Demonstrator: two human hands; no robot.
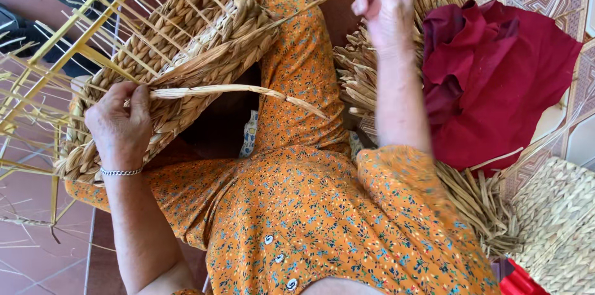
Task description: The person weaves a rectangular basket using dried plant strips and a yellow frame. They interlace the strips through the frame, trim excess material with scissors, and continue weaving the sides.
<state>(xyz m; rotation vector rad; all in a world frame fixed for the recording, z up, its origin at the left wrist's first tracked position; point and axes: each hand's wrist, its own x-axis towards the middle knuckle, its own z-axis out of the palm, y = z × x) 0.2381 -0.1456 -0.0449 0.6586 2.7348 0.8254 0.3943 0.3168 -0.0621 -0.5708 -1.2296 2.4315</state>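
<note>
A half-woven basket of pale tan braided straw on a frame of thin yellow-green cane ribs [167, 66] lies tilted on its side across the person's lap, its bare ribs fanning out towards the upper left. A long twisted strand of dry straw [248, 91] runs from its woven wall out to the right, while another thin straw strand [310, 4] stretches taut from the weave up to the right.

Open gap over the lap between half-woven basket [180, 53] and straw bundle [365, 78], red cloth [496, 78] beyond.
</note>
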